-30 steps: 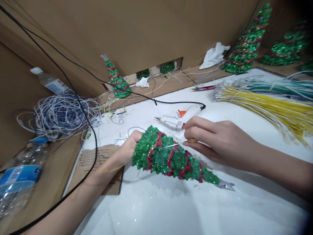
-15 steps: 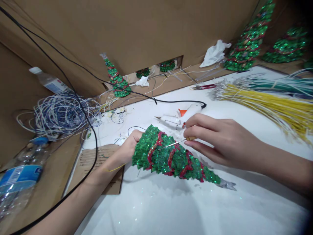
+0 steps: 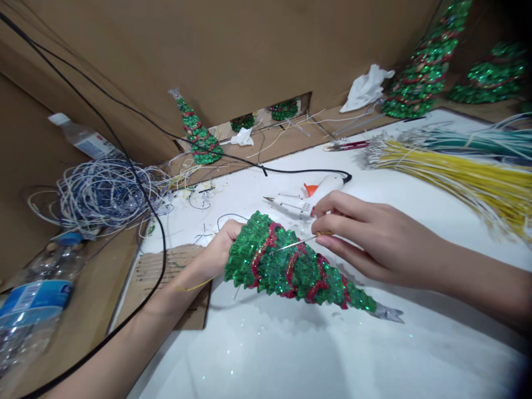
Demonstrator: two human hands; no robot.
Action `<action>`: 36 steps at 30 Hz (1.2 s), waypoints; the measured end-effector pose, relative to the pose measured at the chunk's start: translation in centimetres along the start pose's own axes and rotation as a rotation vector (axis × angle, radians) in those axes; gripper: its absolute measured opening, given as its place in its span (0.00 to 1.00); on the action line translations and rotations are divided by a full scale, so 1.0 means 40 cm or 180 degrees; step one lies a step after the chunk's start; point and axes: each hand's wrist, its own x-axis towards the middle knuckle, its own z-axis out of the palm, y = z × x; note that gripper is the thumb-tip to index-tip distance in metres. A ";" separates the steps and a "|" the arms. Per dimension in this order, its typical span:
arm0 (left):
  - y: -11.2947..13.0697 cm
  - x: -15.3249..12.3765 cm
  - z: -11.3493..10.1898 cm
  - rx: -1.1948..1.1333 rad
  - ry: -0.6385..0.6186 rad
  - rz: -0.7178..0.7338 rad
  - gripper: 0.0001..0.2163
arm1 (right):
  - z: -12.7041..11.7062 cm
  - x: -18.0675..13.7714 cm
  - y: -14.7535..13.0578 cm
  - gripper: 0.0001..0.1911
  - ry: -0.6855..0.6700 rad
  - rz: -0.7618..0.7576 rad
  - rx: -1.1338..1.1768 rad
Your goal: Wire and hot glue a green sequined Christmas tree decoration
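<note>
A green glittery Christmas tree ornament (image 3: pixel 278 266) with red garland bands lies tilted in the air, its wide base to the left and its silver tip to the lower right. My left hand (image 3: pixel 226 244) grips it at the base, the fingers mostly hidden behind and inside it. Between the thumb and fingers of my right hand (image 3: pixel 353 233) is an awl (image 3: pixel 297 243), a thin metal spike with a small yellowish handle. Its point touches the green surface between two red bands. A yellow wire (image 3: pixel 195 286) crosses my left wrist.
Behind my right hand lies a white glue gun (image 3: pixel 295 205) with a black cable (image 3: pixel 291 172). Bundles of yellow wires (image 3: pixel 457 177) lie at right, tangled white wires (image 3: pixel 103 194) and a plastic bottle (image 3: pixel 35 302) at left. Another small tree (image 3: pixel 201 138) stands at the back.
The awl and my right hand have shifted very slightly; the spike's tip sits a little further right on the tree. My left hand keeps its hold.
</note>
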 end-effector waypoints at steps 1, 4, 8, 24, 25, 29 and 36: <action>0.001 -0.001 0.001 -0.0014 0.0004 -0.0034 0.17 | 0.002 0.000 0.002 0.09 0.0004 -0.0013 -0.0028; 0.005 -0.002 0.004 -0.0078 -0.0029 -0.0045 0.16 | 0.008 0.000 0.006 0.07 0.0002 -0.0046 -0.0178; 0.010 0.000 0.007 -0.0049 0.0009 -0.0042 0.16 | 0.012 -0.002 0.005 0.05 -0.0022 -0.0013 -0.0179; 0.001 -0.001 0.000 -0.0031 0.0047 -0.0159 0.17 | 0.016 -0.001 0.013 0.06 0.0141 0.0045 -0.0193; 0.002 0.000 0.001 -0.0027 0.0045 -0.0157 0.17 | 0.016 -0.001 0.012 0.06 0.0116 0.0065 -0.0169; 0.016 0.005 0.009 0.0003 0.0082 -0.0110 0.19 | 0.012 -0.002 0.007 0.08 0.0065 0.0098 0.0041; 0.022 0.007 0.015 0.0047 -0.0022 0.0135 0.19 | 0.011 -0.002 0.012 0.08 -0.0002 0.0081 0.0394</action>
